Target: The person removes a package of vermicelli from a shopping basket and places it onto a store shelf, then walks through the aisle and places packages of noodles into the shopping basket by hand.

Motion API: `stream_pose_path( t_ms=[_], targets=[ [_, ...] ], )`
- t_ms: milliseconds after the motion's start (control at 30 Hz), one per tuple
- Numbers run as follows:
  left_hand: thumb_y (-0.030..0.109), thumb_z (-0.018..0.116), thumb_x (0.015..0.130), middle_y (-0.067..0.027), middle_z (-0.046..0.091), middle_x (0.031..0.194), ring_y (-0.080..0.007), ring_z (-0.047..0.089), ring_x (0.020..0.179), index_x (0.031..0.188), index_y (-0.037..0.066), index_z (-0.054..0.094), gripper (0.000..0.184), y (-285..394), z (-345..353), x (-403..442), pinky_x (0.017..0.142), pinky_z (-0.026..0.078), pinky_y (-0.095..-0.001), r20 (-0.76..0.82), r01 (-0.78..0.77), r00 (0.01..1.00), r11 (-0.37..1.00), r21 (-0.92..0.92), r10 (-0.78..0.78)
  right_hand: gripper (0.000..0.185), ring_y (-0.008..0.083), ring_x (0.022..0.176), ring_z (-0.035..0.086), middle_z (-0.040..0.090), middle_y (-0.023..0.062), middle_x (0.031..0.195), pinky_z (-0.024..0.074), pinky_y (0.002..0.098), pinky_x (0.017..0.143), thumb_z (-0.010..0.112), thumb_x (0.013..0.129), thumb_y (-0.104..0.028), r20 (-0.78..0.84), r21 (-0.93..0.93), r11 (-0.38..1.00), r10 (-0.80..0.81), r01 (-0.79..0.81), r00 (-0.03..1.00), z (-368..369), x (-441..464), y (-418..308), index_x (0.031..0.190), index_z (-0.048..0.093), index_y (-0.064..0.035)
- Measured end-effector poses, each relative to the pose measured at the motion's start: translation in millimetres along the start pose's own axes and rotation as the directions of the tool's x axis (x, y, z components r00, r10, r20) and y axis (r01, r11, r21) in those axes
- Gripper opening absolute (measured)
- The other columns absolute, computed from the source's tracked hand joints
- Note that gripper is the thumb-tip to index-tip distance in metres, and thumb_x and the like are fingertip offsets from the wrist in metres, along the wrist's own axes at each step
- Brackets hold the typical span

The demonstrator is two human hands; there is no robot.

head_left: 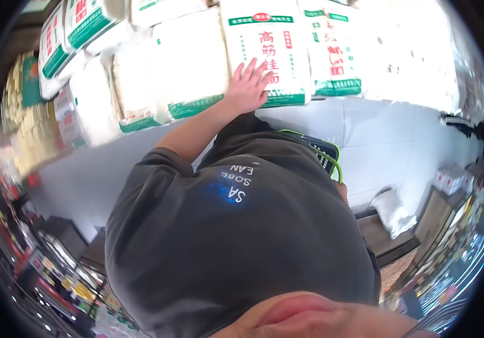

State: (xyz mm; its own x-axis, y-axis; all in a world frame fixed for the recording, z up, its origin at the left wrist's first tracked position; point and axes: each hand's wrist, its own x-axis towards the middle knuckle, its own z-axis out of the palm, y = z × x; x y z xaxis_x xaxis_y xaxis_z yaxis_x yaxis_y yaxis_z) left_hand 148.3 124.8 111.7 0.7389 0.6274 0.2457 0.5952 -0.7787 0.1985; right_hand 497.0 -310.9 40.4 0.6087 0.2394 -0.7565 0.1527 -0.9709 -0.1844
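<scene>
My left hand (247,89) lies on the lower part of a white pack of dried noodles (264,34) with red lettering and green bands. Its fingers are spread over the front, not wrapped round it. A similar pack (335,50) stands to the right, and a glaring white pack (191,62) is to the left. Beside my right hip, my right hand (343,192) shows only as a sliver of skin at the bright green handle of a black shopping basket (327,151). The handle runs into this hand, and its fingers are mostly hidden behind my dark shirt.
More white and green packs (90,22) stack up at the upper left, near pale yellowish packs (30,124). Grey tiled floor (377,129) shows around me. A white bag (391,211) rests on a dark wooden ledge (380,234) at the right. Stocked shelves (450,270) curve round behind.
</scene>
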Motion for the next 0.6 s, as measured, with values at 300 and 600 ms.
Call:
stream_pose_path(
  t_ms=[300,600],
  targets=[
    [0.026,0.064,0.077,-0.0132,0.043,0.147,-0.0382,0.035,0.14,0.134,0.012,0.054,0.06,-5.1,17.4,4.4,0.108,0.029,-0.0616,0.014,0.016,1.0,0.999,-0.032,-0.015,0.036,0.0201,0.053,0.056,0.055,0.0068,0.06,0.0442,0.0389,0.05,0.062,0.089,-0.037,-0.093,-0.051,0.99,-0.136,0.132,0.986,-21.6,31.1,-72.3,0.086,0.063,-0.0009],
    [0.025,0.066,0.076,-0.0111,0.048,0.141,-0.0341,0.039,0.134,0.129,0.013,0.058,0.055,30.5,-1.8,51.2,0.11,0.027,-0.0513,0.087,0.013,0.996,0.988,-0.154,0.0,0.028,0.0157,0.043,0.041,0.044,0.0015,0.056,0.036,0.034,0.041,0.062,0.092,-0.031,0.134,0.341,0.923,0.141,-0.179,0.981,-70.3,39.7,-104.8,0.085,0.059,-0.0033]
  ],
)
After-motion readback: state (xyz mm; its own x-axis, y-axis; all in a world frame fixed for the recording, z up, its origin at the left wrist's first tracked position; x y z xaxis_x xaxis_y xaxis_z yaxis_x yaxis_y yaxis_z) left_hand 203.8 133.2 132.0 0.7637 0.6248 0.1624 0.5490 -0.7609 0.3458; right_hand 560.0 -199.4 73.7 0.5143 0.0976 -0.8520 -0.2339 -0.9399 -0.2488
